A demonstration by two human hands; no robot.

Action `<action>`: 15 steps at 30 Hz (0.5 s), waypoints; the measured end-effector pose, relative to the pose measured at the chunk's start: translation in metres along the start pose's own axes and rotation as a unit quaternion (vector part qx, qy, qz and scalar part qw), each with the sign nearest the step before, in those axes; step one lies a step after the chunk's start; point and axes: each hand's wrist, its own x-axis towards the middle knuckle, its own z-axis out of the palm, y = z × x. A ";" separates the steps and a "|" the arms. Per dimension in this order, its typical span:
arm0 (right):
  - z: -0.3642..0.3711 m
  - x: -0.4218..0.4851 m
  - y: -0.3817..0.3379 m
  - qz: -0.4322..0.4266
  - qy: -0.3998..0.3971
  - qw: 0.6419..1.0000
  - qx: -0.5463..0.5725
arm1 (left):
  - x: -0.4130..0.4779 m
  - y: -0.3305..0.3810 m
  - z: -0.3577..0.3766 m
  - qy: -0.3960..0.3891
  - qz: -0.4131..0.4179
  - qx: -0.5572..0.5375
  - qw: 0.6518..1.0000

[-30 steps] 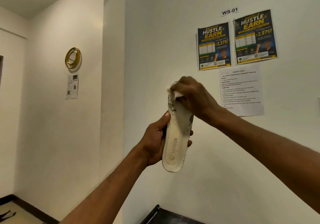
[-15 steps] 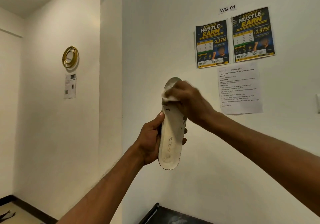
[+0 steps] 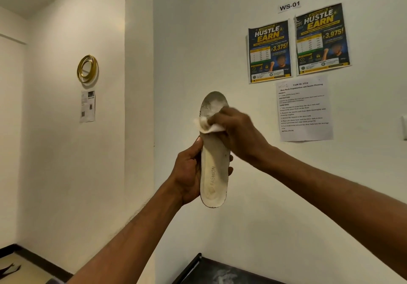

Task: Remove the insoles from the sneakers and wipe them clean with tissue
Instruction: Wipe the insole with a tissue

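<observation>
Since the tissue [image 3: 208, 126] sat right up on the toe end a second ago, we can tell it's slid down the insole [image 3: 214, 173] toward the middle, so the grey toe patch is out in the open above our right hand [image 3: 237, 134] now. That hand pinches the crumpled tissue, fingers curled round it, pressing it onto the insole's top face. Our left hand [image 3: 189, 171] wraps the heel half, thumb on the near edge, holding the insole upright in mid-air in front of the wall. Looks like one stroke heading heelward, and the toe's pretty dingy, so we reckon more passes are needed
</observation>
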 end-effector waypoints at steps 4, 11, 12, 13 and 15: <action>0.008 -0.007 -0.010 -0.015 -0.038 0.999 0.013 | 0.005 0.001 -0.001 0.009 0.036 -0.036 0.999; 0.009 -0.014 -0.021 -0.026 -0.054 0.998 0.014 | 0.005 0.004 -0.002 0.016 0.079 -0.048 0.996; 0.007 -0.013 -0.017 0.000 -0.036 0.999 0.021 | 0.004 0.005 0.000 0.016 0.075 -0.049 0.996; 0.006 -0.013 -0.014 0.017 -0.025 0.999 0.026 | 0.003 0.006 0.002 0.016 0.073 -0.047 0.996; 0.009 -0.017 -0.018 -0.010 -0.041 0.999 0.024 | 0.005 0.005 0.001 0.023 0.074 -0.031 0.996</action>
